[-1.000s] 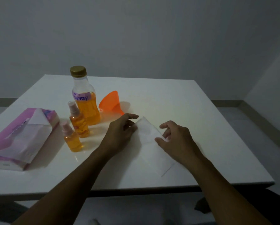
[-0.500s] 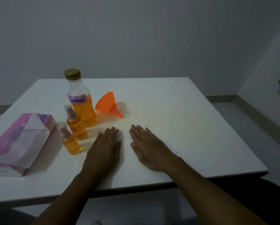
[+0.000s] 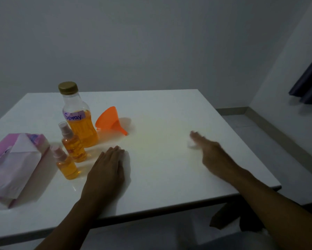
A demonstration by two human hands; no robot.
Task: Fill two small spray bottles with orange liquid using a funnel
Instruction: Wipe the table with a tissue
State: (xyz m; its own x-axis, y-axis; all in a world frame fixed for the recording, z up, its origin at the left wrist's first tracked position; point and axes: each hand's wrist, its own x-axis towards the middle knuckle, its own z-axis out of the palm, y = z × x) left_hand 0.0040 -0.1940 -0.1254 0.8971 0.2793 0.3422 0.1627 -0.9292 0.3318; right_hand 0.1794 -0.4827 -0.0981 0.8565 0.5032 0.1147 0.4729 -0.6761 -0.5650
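Observation:
Two small spray bottles of orange liquid stand capped at the table's left, one behind the other. Behind them is a large bottle labelled "Spray", gold cap on, about half full of orange liquid. An orange funnel lies on its side to its right. My left hand lies flat on the table beside the small bottles. My right hand is blurred, fingers stretched out over a bit of white tissue on the table's right part.
A pink tissue pack with a sheet sticking out lies at the left edge of the white table. The table's near edge runs just under my forearms. A dark curtain hangs at the far right by the wall.
My right hand has swept to the right across the table with the tissue under its fingers. My left hand stays flat in about the same spot.

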